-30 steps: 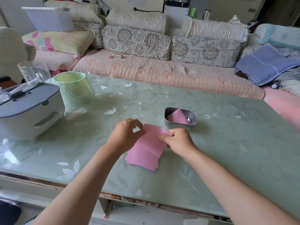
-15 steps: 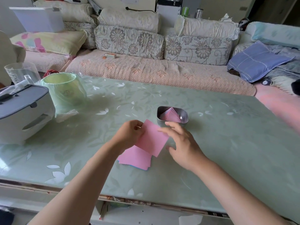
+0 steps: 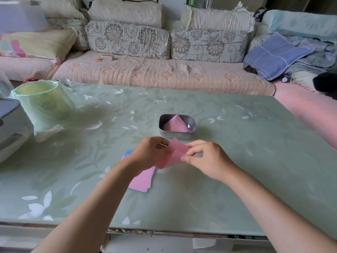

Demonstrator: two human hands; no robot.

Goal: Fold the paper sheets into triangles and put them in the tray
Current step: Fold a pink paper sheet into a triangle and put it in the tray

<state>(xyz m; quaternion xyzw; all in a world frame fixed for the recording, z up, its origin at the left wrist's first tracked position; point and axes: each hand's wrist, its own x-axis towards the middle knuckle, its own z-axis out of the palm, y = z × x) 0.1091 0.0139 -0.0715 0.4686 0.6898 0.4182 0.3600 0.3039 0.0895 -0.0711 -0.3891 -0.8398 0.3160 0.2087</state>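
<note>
Grip: sheet point(image 3: 175, 152) between left hand point(image 3: 146, 154), right hand point(image 3: 207, 161)

A pink sheet point(image 3: 175, 154), bent into a half fold, hangs pinched at both sides by the fingers point(image 3: 193, 152). Just beyond them a metal tray point(image 3: 175, 136) holds pink folded triangles point(image 3: 176, 124). Beneath the left ones lies the flat stack point(image 3: 142, 178).

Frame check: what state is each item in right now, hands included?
Pink sheet: in the air, bent mid-fold, held by both hands.
Left hand: pinches the sheet's left side.
Right hand: pinches its right side.
Tray: upright, holding folded pink triangles.
Paper stack: flat on the table, unfolded.
</note>
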